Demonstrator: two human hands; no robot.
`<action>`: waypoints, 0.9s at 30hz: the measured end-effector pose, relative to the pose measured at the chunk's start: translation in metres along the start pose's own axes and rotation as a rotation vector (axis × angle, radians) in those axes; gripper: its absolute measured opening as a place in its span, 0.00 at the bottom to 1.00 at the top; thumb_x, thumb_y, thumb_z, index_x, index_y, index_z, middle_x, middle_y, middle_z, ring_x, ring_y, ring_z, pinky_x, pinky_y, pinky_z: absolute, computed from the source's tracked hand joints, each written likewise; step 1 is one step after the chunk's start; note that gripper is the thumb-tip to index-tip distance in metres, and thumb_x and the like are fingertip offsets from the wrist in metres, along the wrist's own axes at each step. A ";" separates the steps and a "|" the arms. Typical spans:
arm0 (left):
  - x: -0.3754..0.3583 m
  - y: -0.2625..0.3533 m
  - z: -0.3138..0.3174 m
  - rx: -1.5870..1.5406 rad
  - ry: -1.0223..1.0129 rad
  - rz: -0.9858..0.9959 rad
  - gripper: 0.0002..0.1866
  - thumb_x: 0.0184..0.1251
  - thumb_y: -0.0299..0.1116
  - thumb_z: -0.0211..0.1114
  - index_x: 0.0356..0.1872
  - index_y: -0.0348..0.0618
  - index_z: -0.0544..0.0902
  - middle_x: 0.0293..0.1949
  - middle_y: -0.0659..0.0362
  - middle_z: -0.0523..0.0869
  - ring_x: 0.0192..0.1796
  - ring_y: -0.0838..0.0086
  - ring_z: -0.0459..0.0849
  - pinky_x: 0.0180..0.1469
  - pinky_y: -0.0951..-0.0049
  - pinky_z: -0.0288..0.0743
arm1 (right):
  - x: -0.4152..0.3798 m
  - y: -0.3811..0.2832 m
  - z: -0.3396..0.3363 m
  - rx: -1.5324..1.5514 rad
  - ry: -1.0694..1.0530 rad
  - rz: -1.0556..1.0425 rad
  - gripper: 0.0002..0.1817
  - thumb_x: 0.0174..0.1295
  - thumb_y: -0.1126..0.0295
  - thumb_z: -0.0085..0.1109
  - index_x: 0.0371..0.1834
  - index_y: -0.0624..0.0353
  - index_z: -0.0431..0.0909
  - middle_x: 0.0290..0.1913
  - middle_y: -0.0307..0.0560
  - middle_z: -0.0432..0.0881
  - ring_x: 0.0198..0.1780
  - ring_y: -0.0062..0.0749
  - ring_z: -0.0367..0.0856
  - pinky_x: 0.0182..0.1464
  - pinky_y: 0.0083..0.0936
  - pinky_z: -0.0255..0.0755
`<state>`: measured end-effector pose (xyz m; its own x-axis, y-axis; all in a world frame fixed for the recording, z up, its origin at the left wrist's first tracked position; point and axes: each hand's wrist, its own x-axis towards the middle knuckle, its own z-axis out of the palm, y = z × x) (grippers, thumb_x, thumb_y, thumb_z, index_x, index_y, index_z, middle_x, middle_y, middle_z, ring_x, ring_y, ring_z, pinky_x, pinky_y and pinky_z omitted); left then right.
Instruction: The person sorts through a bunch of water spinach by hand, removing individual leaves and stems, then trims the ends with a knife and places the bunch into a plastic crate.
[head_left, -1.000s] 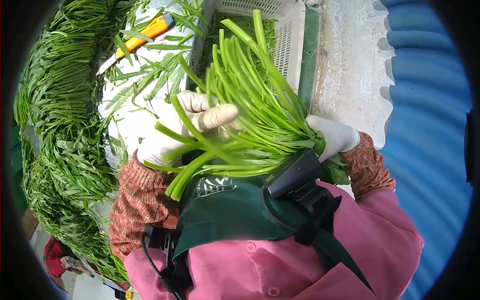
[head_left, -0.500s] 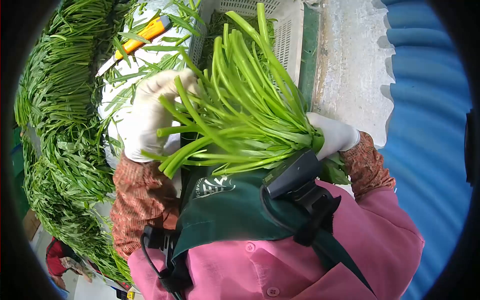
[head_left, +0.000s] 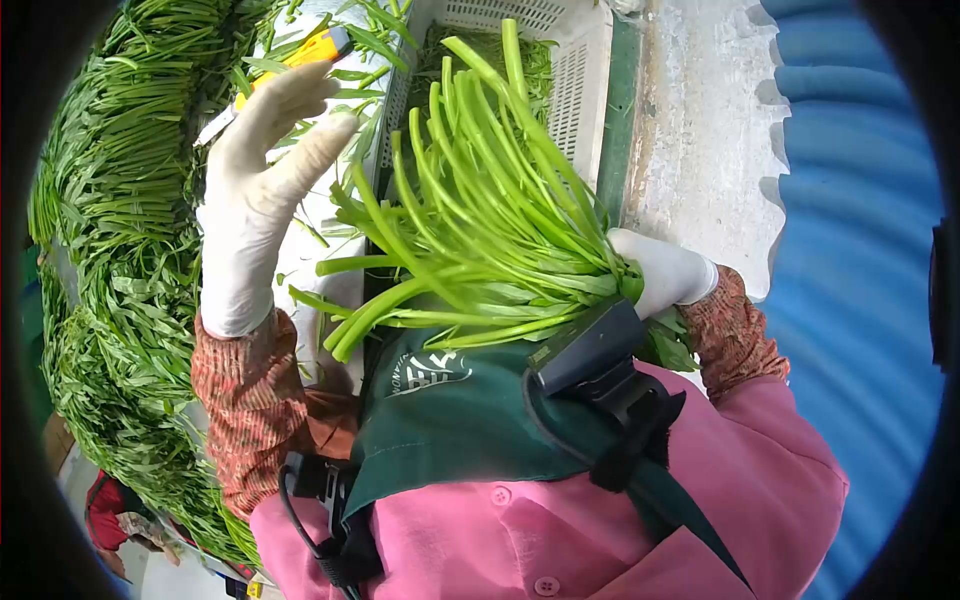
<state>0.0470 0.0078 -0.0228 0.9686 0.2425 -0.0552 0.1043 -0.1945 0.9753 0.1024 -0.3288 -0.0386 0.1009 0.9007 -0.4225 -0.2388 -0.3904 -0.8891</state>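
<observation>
In a white glove, my right hand (head_left: 665, 272) grips a bunch of leafy green stems (head_left: 490, 210) near its leafy end. The cut stem ends fan out toward the upper left, and some leaves hang below the wrist. My left hand (head_left: 265, 190), also gloved in white, is raised to the left of the bunch with its fingers stretched out and the thumb apart. Nothing is in it. Behind its fingertips lies an orange utility knife (head_left: 325, 47), blade toward the left, partly hidden by the hand.
Long piles of the same greens (head_left: 140, 200) line the left side. A white perforated crate (head_left: 592, 90) with green scraps inside stands at the top. Blue corrugated sheeting (head_left: 860, 250) borders the right. Another person's red sleeve (head_left: 105, 510) shows at lower left.
My left hand has moved away from the stems, up and left toward the knife, and its fingers have opened. My right hand and the bunch stay nearly still.
</observation>
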 end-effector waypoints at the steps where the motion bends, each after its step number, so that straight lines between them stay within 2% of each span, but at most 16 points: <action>1: 0.005 -0.001 0.001 0.087 -0.053 0.021 0.31 0.61 0.43 0.76 0.62 0.35 0.80 0.55 0.54 0.86 0.60 0.70 0.81 0.65 0.68 0.71 | 0.001 -0.001 0.001 0.019 0.003 -0.024 0.38 0.53 0.77 0.72 0.71 0.63 0.69 0.65 0.46 0.78 0.64 0.23 0.72 0.66 0.26 0.68; 3: 0.010 -0.003 0.007 0.122 -0.124 0.029 0.32 0.59 0.44 0.78 0.61 0.36 0.81 0.54 0.54 0.86 0.60 0.70 0.81 0.64 0.68 0.72 | 0.004 -0.003 0.003 0.057 0.010 -0.073 0.36 0.56 0.75 0.73 0.70 0.63 0.71 0.64 0.47 0.79 0.64 0.23 0.73 0.67 0.26 0.69; 7: 0.017 -0.003 0.016 0.139 -0.190 0.040 0.32 0.56 0.46 0.79 0.56 0.35 0.83 0.49 0.54 0.87 0.56 0.69 0.83 0.61 0.68 0.73 | 0.003 -0.003 0.002 0.000 -0.014 0.005 0.31 0.57 0.73 0.73 0.66 0.65 0.75 0.59 0.47 0.83 0.60 0.24 0.76 0.65 0.27 0.71; 8: 0.018 -0.002 0.017 0.257 -0.204 0.076 0.27 0.56 0.45 0.79 0.50 0.36 0.85 0.44 0.57 0.87 0.49 0.72 0.83 0.57 0.70 0.75 | 0.004 -0.004 0.001 -0.024 -0.029 0.014 0.31 0.57 0.73 0.73 0.65 0.65 0.75 0.59 0.47 0.83 0.59 0.24 0.77 0.65 0.27 0.71; 11: 0.030 0.001 0.017 0.236 -0.517 -0.254 0.20 0.60 0.40 0.77 0.47 0.36 0.86 0.44 0.57 0.88 0.48 0.73 0.84 0.56 0.72 0.73 | 0.007 -0.006 0.003 -0.039 -0.040 0.021 0.30 0.57 0.72 0.74 0.64 0.65 0.76 0.58 0.47 0.84 0.58 0.24 0.77 0.64 0.27 0.71; 12: 0.031 -0.007 0.016 0.032 -0.558 -0.352 0.13 0.60 0.36 0.76 0.41 0.39 0.87 0.36 0.62 0.89 0.38 0.78 0.83 0.47 0.75 0.75 | 0.008 -0.007 0.003 -0.037 -0.038 0.020 0.30 0.56 0.72 0.74 0.63 0.65 0.76 0.59 0.47 0.83 0.59 0.24 0.77 0.64 0.27 0.71; 13: 0.033 -0.024 0.014 -0.103 -0.595 -0.352 0.11 0.61 0.34 0.75 0.40 0.40 0.87 0.35 0.63 0.89 0.36 0.82 0.82 0.43 0.77 0.75 | 0.007 -0.007 0.002 -0.014 -0.028 0.045 0.30 0.56 0.72 0.74 0.64 0.65 0.76 0.59 0.48 0.83 0.59 0.24 0.77 0.64 0.28 0.71; 15: 0.033 -0.034 0.012 -0.265 -0.692 -0.372 0.11 0.62 0.34 0.75 0.41 0.40 0.87 0.34 0.62 0.89 0.36 0.81 0.82 0.43 0.77 0.75 | 0.003 -0.003 0.001 0.040 -0.006 0.098 0.31 0.55 0.71 0.74 0.64 0.65 0.76 0.59 0.48 0.83 0.59 0.25 0.77 0.65 0.28 0.71; 16: 0.031 -0.036 0.012 -0.309 -0.684 -0.366 0.11 0.62 0.35 0.75 0.41 0.39 0.87 0.34 0.62 0.89 0.36 0.81 0.83 0.43 0.77 0.75 | 0.001 0.005 -0.001 -0.016 0.018 0.043 0.33 0.54 0.71 0.75 0.65 0.67 0.75 0.60 0.50 0.83 0.60 0.26 0.78 0.65 0.29 0.71; 18: 0.026 -0.036 0.016 -0.397 -0.665 -0.350 0.12 0.63 0.36 0.75 0.41 0.39 0.88 0.33 0.62 0.89 0.36 0.80 0.84 0.44 0.76 0.76 | 0.004 -0.003 0.002 0.067 0.031 0.087 0.34 0.54 0.71 0.75 0.66 0.67 0.74 0.61 0.50 0.82 0.61 0.27 0.77 0.66 0.28 0.70; 21: 0.019 -0.037 0.024 -0.324 -0.625 -0.417 0.12 0.63 0.37 0.75 0.39 0.39 0.89 0.32 0.61 0.89 0.37 0.78 0.85 0.46 0.75 0.77 | 0.005 -0.002 0.001 0.036 0.005 0.150 0.36 0.54 0.71 0.75 0.67 0.68 0.72 0.63 0.49 0.81 0.62 0.27 0.76 0.67 0.28 0.69; 22: 0.022 -0.042 0.024 -0.379 -0.700 -0.428 0.10 0.63 0.36 0.74 0.37 0.38 0.89 0.31 0.60 0.89 0.36 0.77 0.86 0.46 0.75 0.78 | 0.006 0.002 -0.001 0.000 -0.013 0.168 0.37 0.54 0.71 0.75 0.68 0.68 0.71 0.63 0.49 0.80 0.63 0.27 0.76 0.68 0.28 0.68; 27: 0.021 -0.040 0.025 -0.347 -0.646 -0.402 0.09 0.60 0.32 0.76 0.35 0.37 0.90 0.28 0.59 0.89 0.32 0.79 0.86 0.41 0.77 0.79 | 0.004 0.012 0.002 0.201 0.043 0.117 0.38 0.53 0.71 0.76 0.68 0.70 0.70 0.64 0.49 0.79 0.64 0.26 0.74 0.68 0.28 0.68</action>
<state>0.0684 -0.0032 -0.0680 0.8220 -0.3823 -0.4220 0.4968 0.1193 0.8596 0.0978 -0.3292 -0.0508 0.1013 0.8411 -0.5312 -0.4381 -0.4417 -0.7829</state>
